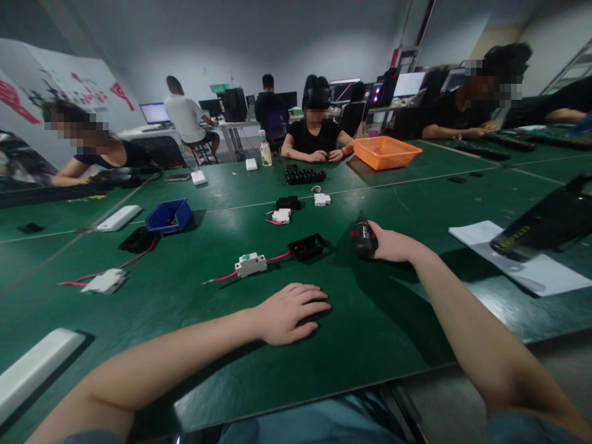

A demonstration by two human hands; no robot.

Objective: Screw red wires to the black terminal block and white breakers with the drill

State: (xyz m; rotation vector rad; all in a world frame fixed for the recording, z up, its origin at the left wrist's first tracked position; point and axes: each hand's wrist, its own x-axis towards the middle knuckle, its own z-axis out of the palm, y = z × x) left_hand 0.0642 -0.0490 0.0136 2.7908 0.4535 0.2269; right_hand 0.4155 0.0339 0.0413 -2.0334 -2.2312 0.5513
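My left hand (291, 313) lies flat on the green table (361, 345), fingers spread and holding nothing. My right hand (391, 242) is closed round a small black electric screwdriver (364, 237) with red marks, its tip pointing away from me. Just beyond my left hand lies a white circuit breaker (250, 264) with a red wire (221, 278) out of one end. Another red wire joins it to an open black plastic box (307, 246). Farther off are a second white breaker (281, 216) with red wires and a third one (322, 199).
At left are a blue bin (169, 216), a wired breaker (105, 281) and a white power bank-like block (41, 364). An orange basket (386, 152) stands at the back. On the right, a black bottle-like object (546, 216) lies over white papers (490, 246). Several people sit around.
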